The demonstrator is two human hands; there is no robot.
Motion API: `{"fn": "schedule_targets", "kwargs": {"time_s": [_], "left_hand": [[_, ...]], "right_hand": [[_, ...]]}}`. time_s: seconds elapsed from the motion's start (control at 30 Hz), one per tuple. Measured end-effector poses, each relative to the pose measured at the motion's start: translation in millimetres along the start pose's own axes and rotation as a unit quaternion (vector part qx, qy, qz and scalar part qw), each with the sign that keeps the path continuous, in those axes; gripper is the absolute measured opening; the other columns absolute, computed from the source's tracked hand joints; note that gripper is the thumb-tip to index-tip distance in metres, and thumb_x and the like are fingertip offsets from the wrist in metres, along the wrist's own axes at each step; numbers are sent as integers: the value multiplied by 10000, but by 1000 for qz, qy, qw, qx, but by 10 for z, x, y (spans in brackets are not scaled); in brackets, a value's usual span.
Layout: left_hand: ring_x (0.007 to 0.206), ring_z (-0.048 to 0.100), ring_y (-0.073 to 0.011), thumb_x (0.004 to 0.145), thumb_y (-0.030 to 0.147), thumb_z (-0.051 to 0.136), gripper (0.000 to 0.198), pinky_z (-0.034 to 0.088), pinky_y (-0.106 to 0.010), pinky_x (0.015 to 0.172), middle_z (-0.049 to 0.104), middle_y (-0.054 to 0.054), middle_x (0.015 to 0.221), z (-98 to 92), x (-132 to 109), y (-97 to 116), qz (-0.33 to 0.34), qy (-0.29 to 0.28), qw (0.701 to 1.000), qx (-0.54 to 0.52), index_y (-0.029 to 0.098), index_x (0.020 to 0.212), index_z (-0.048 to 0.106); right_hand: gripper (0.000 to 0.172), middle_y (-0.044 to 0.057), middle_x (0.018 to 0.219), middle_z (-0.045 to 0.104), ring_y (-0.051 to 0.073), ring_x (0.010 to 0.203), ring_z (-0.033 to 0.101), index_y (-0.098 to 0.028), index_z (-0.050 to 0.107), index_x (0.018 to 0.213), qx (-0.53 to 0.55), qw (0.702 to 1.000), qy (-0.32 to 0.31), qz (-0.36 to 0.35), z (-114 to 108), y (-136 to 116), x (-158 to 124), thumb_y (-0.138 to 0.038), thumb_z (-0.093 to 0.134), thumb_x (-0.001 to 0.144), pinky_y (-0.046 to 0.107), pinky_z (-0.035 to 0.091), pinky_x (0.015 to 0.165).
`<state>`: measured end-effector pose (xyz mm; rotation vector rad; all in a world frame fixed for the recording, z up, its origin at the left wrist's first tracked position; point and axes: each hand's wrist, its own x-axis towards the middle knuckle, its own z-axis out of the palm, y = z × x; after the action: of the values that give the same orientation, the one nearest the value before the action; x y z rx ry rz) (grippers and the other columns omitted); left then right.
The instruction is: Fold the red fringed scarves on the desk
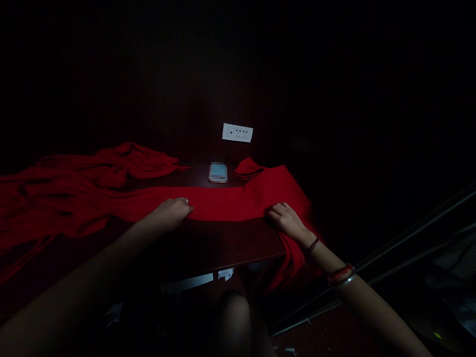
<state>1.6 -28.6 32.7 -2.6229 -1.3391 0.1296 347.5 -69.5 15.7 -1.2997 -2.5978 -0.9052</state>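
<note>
On the dark brown wooden table [230, 243], the grip of the left hand [173, 210] pinches the long red cloth [219, 202]; whether the right hand [285, 217] pinches, I cannot tell. Between them cloth lies flat; the left stretch is bunched, unsmoothed.

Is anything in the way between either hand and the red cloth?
Nothing visible: the left hand and right hand both touch the red cloth along its near edge. The small pixelated object lies beyond the flat stretch.
</note>
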Motion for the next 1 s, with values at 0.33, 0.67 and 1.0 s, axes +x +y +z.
{"fn": "schedule_targets", "kwargs": {"time_s": [0.33, 0.67, 1.0], "left_hand": [[758, 548, -192, 734, 58, 321, 353, 429, -281, 608, 545, -92, 874, 47, 69, -97, 33, 3, 999, -33, 192, 995, 517], [823, 522, -163, 628, 4, 395, 420, 414, -247, 674, 543, -55, 930, -70, -58, -114, 72, -50, 992, -86, 211, 973, 516], [897, 485, -165, 836, 317, 288, 317, 367, -277, 795, 521, -71, 995, 1, 127, -410, -17, 172, 980, -98, 157, 980, 521]], "right_hand": [[228, 84, 937, 537, 196, 892, 418, -169, 560, 964, 81, 996, -46, 7, -297, -141, 214, -250, 427, 798, 331, 287, 764], [360, 96, 1135, 481, 158, 1052, 420, -174, 456, 1152, 268, 961, -49, -35, -61, -663, 570, -311, 321, 847, 314, 335, 892], [290, 72, 1045, 538, 142, 1000, 451, -171, 544, 1030, 302, 953, -3, -40, -95, -608, 707, -268, 345, 842, 301, 340, 890]]}}
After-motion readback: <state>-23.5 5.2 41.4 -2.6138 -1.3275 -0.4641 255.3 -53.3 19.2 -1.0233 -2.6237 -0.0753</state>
